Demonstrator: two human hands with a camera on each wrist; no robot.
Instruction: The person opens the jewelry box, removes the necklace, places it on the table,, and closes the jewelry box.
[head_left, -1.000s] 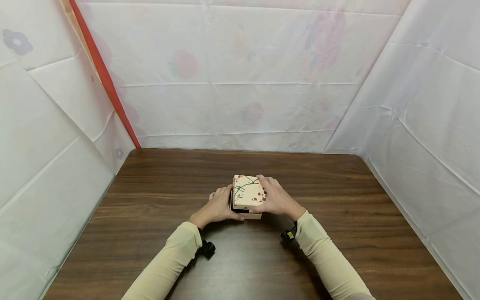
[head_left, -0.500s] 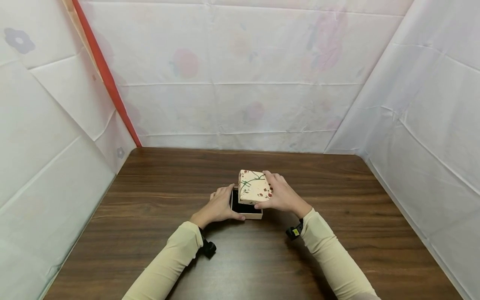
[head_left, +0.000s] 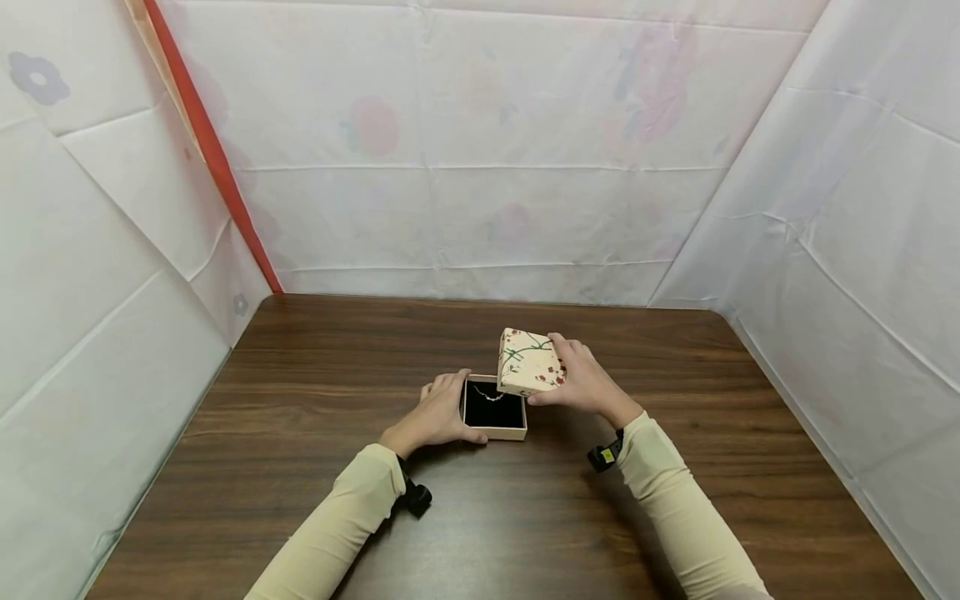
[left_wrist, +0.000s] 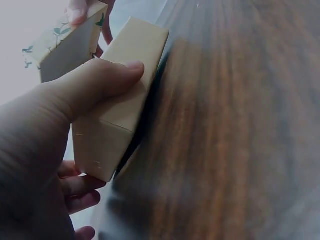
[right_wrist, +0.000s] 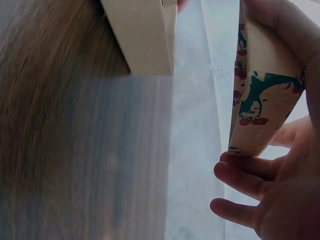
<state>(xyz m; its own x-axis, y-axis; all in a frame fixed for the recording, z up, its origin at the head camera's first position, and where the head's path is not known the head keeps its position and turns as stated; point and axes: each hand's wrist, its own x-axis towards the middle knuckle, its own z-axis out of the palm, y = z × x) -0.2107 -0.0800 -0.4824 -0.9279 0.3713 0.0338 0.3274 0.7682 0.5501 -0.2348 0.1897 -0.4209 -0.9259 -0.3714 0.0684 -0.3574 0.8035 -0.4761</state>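
Note:
A small cream box base [head_left: 504, 433] with a black lining sits on the table. Inside it lies a thin silvery chain [head_left: 491, 397], partly covered in the head view by the lid. My left hand [head_left: 435, 414] grips the base from its left side, thumb [left_wrist: 120, 75] along the near wall and fingers at the far side. My right hand [head_left: 585, 383] holds the square lid [head_left: 528, 362], patterned with green branches and red blossoms, above and to the right of the base. The lid's hollow underside faces down, as the left wrist view shows.
The brown wood-grain table [head_left: 360, 350] extends on all sides of the box. White floral cloth [head_left: 480, 208] hangs behind it and at both sides, with a red strip [head_left: 210, 150] at the back left corner.
My right hand has lifted the lid off the base and carried it up and to the right, uncovering the black lining and chain. My left hand has stayed on the base.

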